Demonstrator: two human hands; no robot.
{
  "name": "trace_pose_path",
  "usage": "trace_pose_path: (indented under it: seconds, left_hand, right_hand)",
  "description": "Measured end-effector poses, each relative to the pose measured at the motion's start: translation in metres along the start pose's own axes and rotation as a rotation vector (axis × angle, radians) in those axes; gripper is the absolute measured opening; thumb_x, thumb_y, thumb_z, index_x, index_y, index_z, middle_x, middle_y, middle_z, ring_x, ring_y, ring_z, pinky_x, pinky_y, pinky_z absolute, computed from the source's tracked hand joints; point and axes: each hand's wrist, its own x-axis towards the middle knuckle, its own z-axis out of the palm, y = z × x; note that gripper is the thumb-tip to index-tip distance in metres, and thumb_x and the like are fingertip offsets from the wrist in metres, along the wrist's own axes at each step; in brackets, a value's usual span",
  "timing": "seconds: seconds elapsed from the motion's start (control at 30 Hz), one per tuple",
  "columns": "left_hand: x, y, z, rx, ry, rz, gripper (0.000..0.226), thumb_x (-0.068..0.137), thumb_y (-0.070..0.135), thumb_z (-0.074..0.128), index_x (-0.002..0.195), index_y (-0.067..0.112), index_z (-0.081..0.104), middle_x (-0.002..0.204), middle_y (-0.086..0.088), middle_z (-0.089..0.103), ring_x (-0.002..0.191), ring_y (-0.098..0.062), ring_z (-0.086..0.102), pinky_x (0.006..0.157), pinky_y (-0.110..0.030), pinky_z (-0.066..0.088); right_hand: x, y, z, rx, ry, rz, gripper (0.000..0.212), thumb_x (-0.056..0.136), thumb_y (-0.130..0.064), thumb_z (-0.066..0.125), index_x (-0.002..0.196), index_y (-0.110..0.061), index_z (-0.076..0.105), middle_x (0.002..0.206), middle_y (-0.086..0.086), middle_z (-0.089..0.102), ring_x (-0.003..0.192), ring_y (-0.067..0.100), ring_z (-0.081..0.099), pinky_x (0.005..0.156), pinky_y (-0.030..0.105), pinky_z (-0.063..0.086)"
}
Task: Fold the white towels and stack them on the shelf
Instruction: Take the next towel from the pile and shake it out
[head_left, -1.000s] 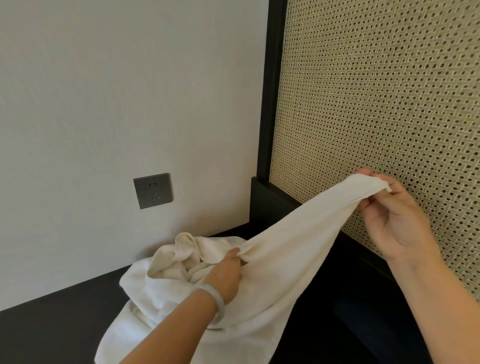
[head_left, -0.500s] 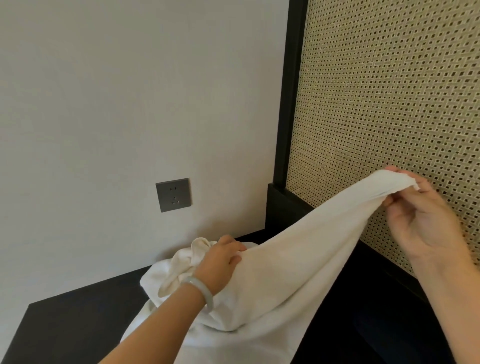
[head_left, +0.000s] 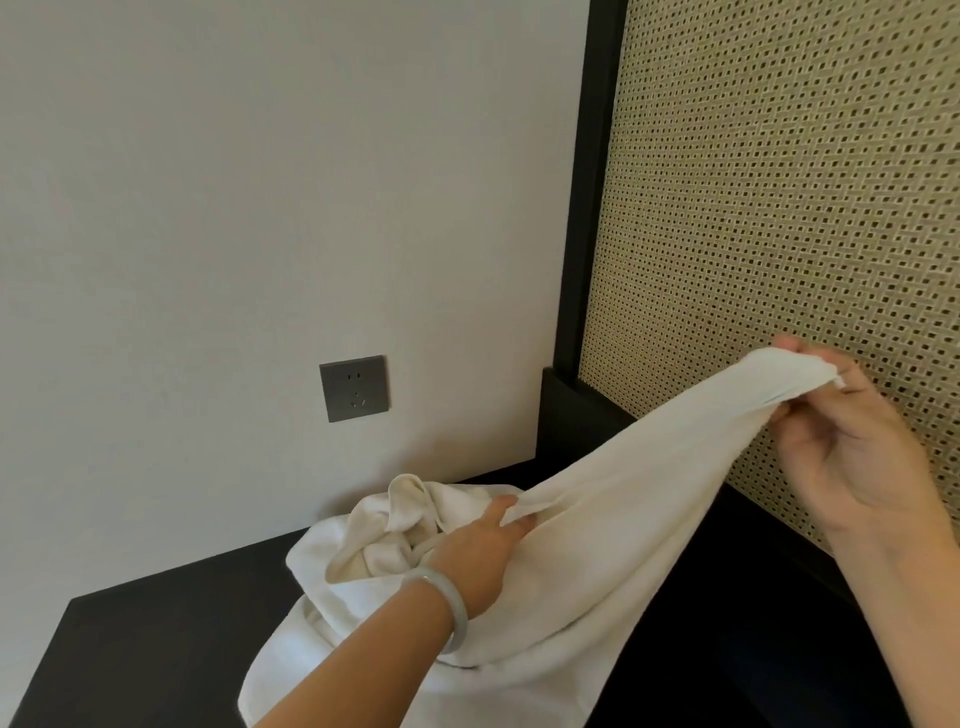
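A white towel stretches from a crumpled heap low in the middle up to the right. My right hand pinches its raised corner in front of the woven panel. My left hand, with a pale bangle on the wrist, grips the towel's edge lower down, beside the bunched folds. The rest of the cloth lies piled on the dark shelf top and runs out of view at the bottom.
A pale wall rises behind the shelf with a grey socket plate on it. A black post frames a woven cane panel on the right. The dark surface extends left and right of the towel.
The view has shifted so the socket and post sit further right. My left hand has slid along the towel's edge while my right hand keeps its corner raised.
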Motion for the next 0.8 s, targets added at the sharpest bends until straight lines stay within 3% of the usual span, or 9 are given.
trace_pose_path:
  seconds: [0.17, 0.27, 0.37, 0.47, 0.67, 0.73, 0.8]
  left_hand:
    - [0.009, -0.007, -0.001, 0.040, -0.006, -0.024, 0.043, 0.103, 0.016, 0.038, 0.146, 0.018, 0.036, 0.155, 0.004, 0.021, 0.110, -0.023, 0.058, 0.095, -0.027, 0.043]
    - [0.003, -0.016, -0.009, 0.019, 0.055, 0.001, 0.038, 0.106, 0.019, 0.033, 0.140, 0.014, 0.048, 0.148, 0.001, 0.037, 0.118, -0.021, 0.053, 0.104, -0.024, 0.036]
    - [-0.013, -0.037, -0.039, -0.133, 0.197, -0.121, 0.033, 0.104, 0.015, 0.040, 0.128, 0.006, 0.060, 0.137, -0.005, 0.052, 0.124, -0.023, 0.051, 0.101, -0.020, 0.033]
    - [-0.041, -0.069, -0.093, -0.209, 0.366, -0.288, 0.030, 0.104, 0.018, 0.044, 0.113, 0.005, 0.069, 0.121, -0.005, 0.061, 0.107, -0.025, 0.060, 0.094, -0.023, 0.040]
    - [-0.092, -0.107, -0.293, 0.057, 0.711, -0.301, 0.020, 0.097, 0.010, 0.057, 0.095, 0.000, 0.074, 0.095, -0.015, 0.067, 0.091, -0.034, 0.063, 0.079, -0.029, 0.039]
    - [-0.096, -0.094, -0.390, 0.211, 0.830, -0.254, 0.020, 0.096, 0.011, 0.058, 0.095, -0.002, 0.073, 0.094, -0.020, 0.067, 0.091, -0.037, 0.063, 0.080, -0.035, 0.040]
    - [-0.104, -0.068, -0.485, 0.325, 1.009, -0.225, 0.021, 0.095, 0.015, 0.060, 0.096, -0.002, 0.073, 0.094, -0.021, 0.068, 0.092, -0.038, 0.062, 0.079, -0.037, 0.042]
  right_hand:
    - [-0.001, -0.004, -0.002, 0.006, 0.014, -0.016, 0.016, 0.095, -0.003, 0.046, 0.091, -0.015, 0.057, 0.104, 0.000, 0.072, 0.102, 0.014, 0.064, 0.080, 0.020, 0.053]
    - [0.001, -0.005, -0.001, -0.002, 0.023, -0.019, 0.026, 0.098, 0.001, 0.042, 0.089, -0.015, 0.061, 0.101, 0.000, 0.073, 0.100, 0.012, 0.067, 0.086, 0.022, 0.054]
    - [0.006, -0.003, 0.003, 0.015, 0.034, 0.013, 0.041, 0.098, 0.003, 0.043, 0.079, -0.019, 0.071, 0.101, 0.002, 0.074, 0.102, 0.013, 0.069, 0.095, 0.025, 0.053]
    - [0.017, 0.008, 0.013, -0.024, 0.063, 0.079, 0.038, 0.097, 0.006, 0.043, 0.080, -0.016, 0.069, 0.099, 0.004, 0.076, 0.104, 0.015, 0.070, 0.093, 0.027, 0.055]
    - [0.073, 0.034, 0.091, -0.150, 0.198, 0.223, 0.015, 0.092, 0.010, 0.056, 0.094, -0.001, 0.066, 0.101, 0.014, 0.069, 0.093, 0.023, 0.070, 0.076, 0.026, 0.061]
    - [0.109, 0.016, 0.138, -0.104, 0.181, 0.196, 0.016, 0.090, 0.011, 0.060, 0.102, 0.002, 0.065, 0.099, 0.013, 0.066, 0.086, 0.021, 0.069, 0.076, 0.027, 0.061]
    - [0.149, -0.020, 0.189, -0.053, 0.153, 0.092, 0.015, 0.088, 0.009, 0.064, 0.096, -0.004, 0.066, 0.093, 0.009, 0.067, 0.077, 0.015, 0.072, 0.075, 0.024, 0.061]
